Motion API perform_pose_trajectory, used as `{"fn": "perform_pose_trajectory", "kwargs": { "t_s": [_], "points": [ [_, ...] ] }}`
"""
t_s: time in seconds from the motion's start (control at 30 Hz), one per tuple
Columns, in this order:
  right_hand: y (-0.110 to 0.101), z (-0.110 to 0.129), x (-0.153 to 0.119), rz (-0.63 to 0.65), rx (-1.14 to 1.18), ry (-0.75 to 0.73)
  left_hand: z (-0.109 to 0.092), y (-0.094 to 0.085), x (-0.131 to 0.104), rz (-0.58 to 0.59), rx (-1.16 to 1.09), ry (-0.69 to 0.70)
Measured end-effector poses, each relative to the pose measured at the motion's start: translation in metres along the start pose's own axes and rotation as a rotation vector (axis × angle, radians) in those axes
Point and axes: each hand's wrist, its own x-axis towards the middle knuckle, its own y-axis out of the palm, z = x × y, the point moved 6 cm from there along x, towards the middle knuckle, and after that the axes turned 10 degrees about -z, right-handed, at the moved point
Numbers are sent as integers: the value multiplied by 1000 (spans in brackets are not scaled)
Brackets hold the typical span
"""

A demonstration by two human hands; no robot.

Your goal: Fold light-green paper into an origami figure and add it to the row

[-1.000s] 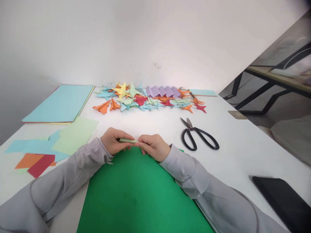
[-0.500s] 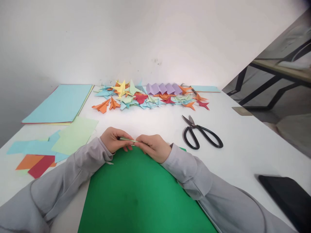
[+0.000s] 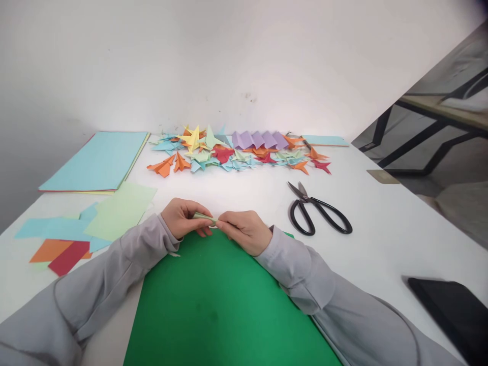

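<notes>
Between both hands is a small folded piece of light green paper [image 3: 205,217], narrow and partly hidden by the fingers. My left hand [image 3: 185,217] pinches its left end between thumb and fingers, the other fingers curled below. At the right end, my right hand [image 3: 246,230] grips the tip between thumb and index finger. Both hands are just above the far end of a green sheet [image 3: 224,300] lying on the white table.
Black-handled scissors [image 3: 320,208] lie to the right, blades partly open. Folded colourful paper figures [image 3: 236,157] line the wall. Paper sheets [image 3: 99,160] are stacked at the back left, with cut pieces [image 3: 70,256] nearer. A black flat device [image 3: 450,310] lies at the right.
The folded green paper is tilted a little more and shows more of its face between the fingers. The whole view has shifted slightly; other objects stay in place.
</notes>
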Motion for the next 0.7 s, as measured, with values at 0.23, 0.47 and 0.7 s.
{"fn": "perform_pose_trajectory", "kwargs": {
  "t_s": [0.23,0.47,0.7],
  "points": [
    [2,-4,-1,-31,-36,44,1,-1,0,-26,21,-13],
    [3,-3,-1,10,-9,81,7,-2,2,-37,20,-44],
    [0,-4,-1,-1,40,109,6,-1,1,37,-10,-95]
  ]
}}
